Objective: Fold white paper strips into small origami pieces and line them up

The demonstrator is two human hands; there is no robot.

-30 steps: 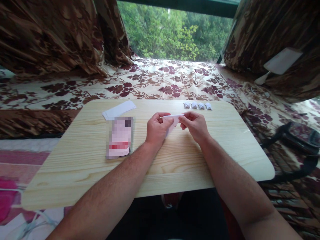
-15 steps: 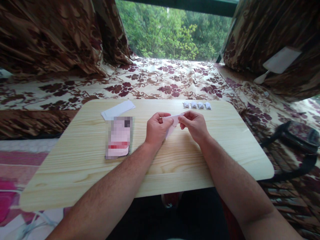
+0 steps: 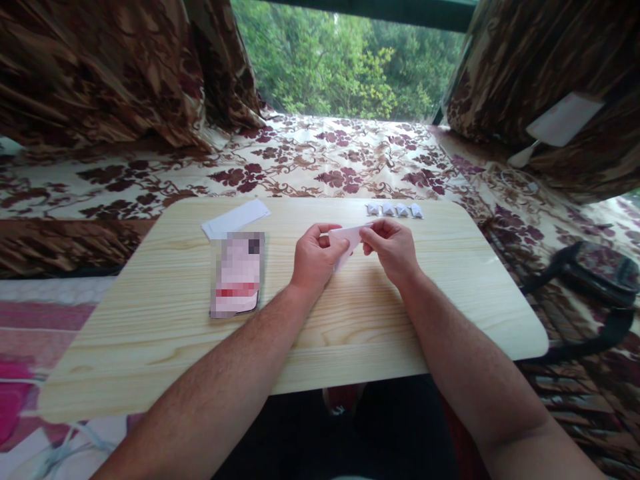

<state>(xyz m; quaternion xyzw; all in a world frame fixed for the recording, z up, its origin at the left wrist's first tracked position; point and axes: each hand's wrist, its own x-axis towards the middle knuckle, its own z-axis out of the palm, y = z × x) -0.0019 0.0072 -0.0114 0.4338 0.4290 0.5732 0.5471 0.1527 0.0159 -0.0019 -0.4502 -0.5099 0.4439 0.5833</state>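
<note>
Between my two hands is a folded piece of white paper point(image 3: 345, 237), held just above the table with a pointed end hanging down. My left hand point(image 3: 315, 255) is closed on its left side, thumb on the near face. At the paper's upper right corner, my right hand point(image 3: 393, 247) pinches the edge between thumb and fingers. Beyond my right hand stand several small folded white paper pieces point(image 3: 395, 211) in a row near the far edge.
White paper strips point(image 3: 235, 219) lie at the table's far left. A phone point(image 3: 237, 275), blurred by pixels, lies in front of them. The light wooden table point(image 3: 165, 333) has rounded corners. A black chair-like frame point(image 3: 595, 280) is at the right, and a white lamp point(image 3: 565, 120) behind it.
The paper has turned slightly between my hands and shows more of its flat near face. My fingers have shifted a little along it; the things on the table stay put.
</note>
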